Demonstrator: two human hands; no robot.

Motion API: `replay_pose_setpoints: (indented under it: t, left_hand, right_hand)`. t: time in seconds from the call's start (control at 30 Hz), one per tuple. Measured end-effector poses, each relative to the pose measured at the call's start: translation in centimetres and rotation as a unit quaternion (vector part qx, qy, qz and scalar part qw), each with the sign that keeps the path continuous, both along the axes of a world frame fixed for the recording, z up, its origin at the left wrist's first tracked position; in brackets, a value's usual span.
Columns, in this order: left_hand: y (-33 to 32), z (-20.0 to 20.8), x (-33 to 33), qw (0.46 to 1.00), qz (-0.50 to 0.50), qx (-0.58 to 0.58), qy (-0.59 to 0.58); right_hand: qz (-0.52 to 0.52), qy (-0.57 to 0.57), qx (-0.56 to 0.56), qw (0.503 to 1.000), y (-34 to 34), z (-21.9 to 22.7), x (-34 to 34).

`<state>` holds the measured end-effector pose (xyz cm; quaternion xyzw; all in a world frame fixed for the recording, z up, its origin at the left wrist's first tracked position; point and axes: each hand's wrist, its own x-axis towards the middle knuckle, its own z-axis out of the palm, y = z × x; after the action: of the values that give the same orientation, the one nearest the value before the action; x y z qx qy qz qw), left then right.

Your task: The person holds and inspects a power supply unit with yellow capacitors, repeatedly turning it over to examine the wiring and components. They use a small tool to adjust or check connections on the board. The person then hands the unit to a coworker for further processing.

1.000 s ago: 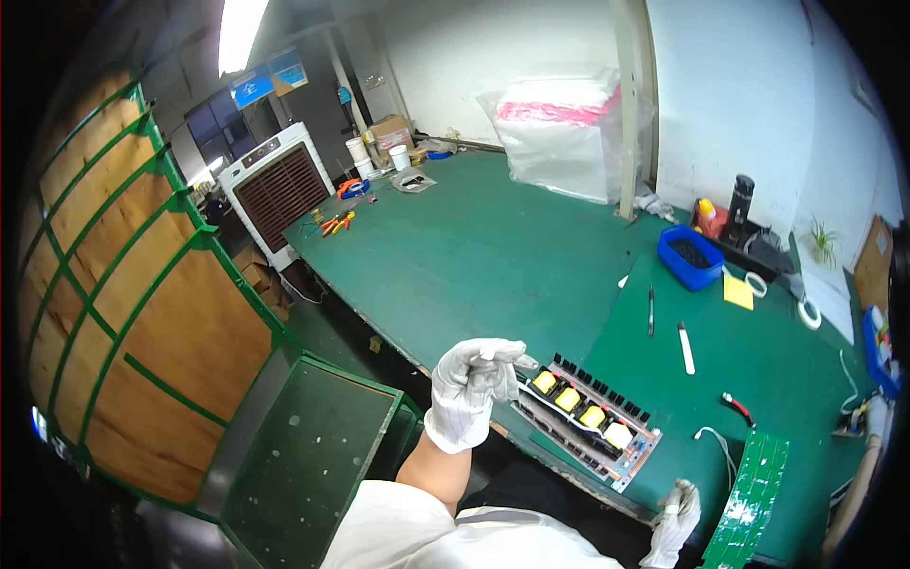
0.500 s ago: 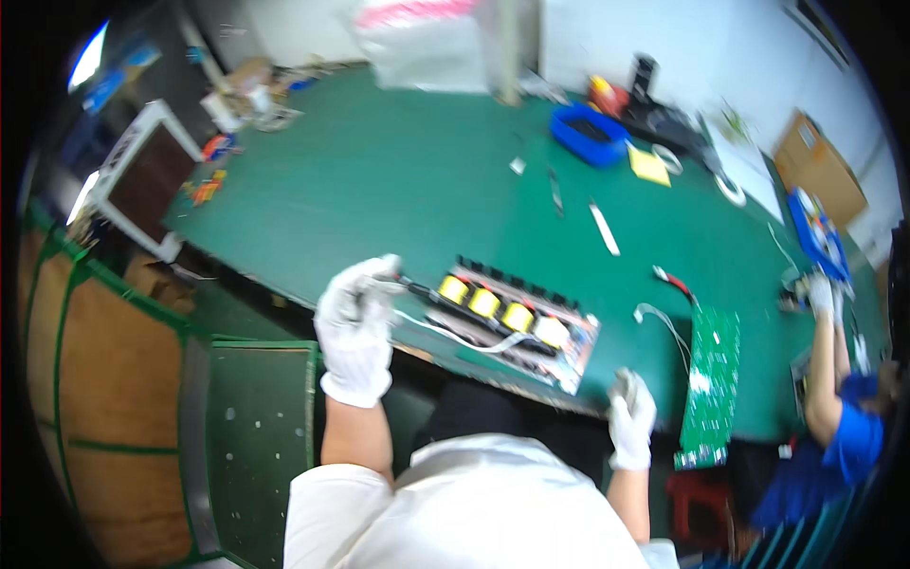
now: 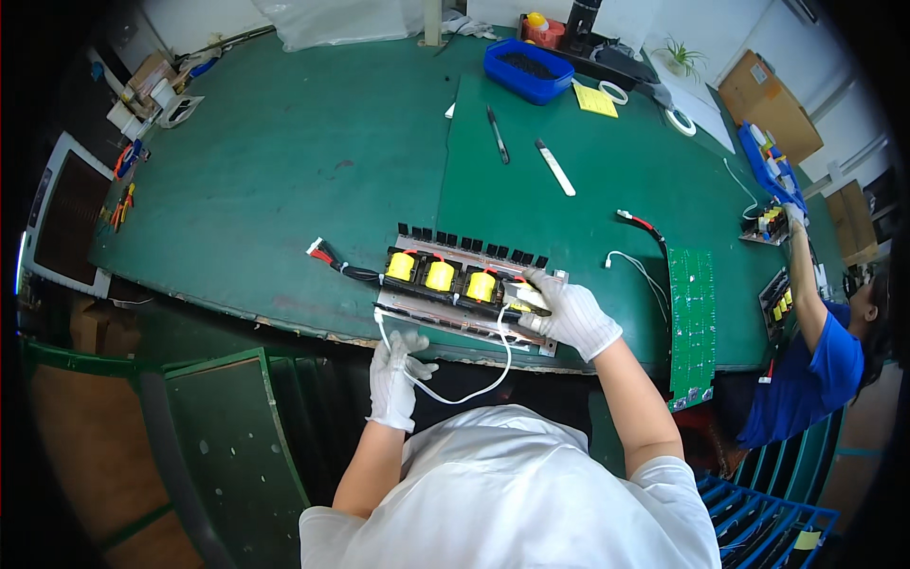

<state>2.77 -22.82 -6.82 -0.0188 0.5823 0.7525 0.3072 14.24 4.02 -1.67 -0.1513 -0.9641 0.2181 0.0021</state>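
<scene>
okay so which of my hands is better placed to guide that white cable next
Probably your left hand: it is right at the white cable, while your right hand is on the right end of the circuit board.

Yellow-coiled board (image 3: 462, 295) flat on green table (image 3: 284, 190); white cable (image 3: 509, 357) looping.

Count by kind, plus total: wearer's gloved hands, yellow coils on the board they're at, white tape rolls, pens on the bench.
Left hand and right hand, gloved: 2
Yellow coils on the board: 4, one partly covered
White tape rolls: 2
Pen: 1
Total: 9
</scene>
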Motion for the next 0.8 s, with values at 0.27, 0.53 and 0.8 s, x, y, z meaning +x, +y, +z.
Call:
replay_pose_setpoints:
  t: [0.27, 0.53, 0.8]
  left_hand:
    - [1.5, 2.8, -6.9, 0.987, -0.124, -0.091, 0.037]
    - [7.6, 1.7, -18.5, 0.845, -0.296, -0.277, 0.349]
    - [11.6, 9.8, -10.8, 0.714, -0.189, -0.333, 0.587]
  right_hand:
    - [0.007, -0.127, 0.039, 0.991, -1.6, 2.6, -1.4]
    - [-0.021, -0.021, -0.224, 0.974, -11.3, 0.3, -0.7]
    - [-0.021, 0.045, -0.292, 0.955, -13.0, -1.8, 2.4]
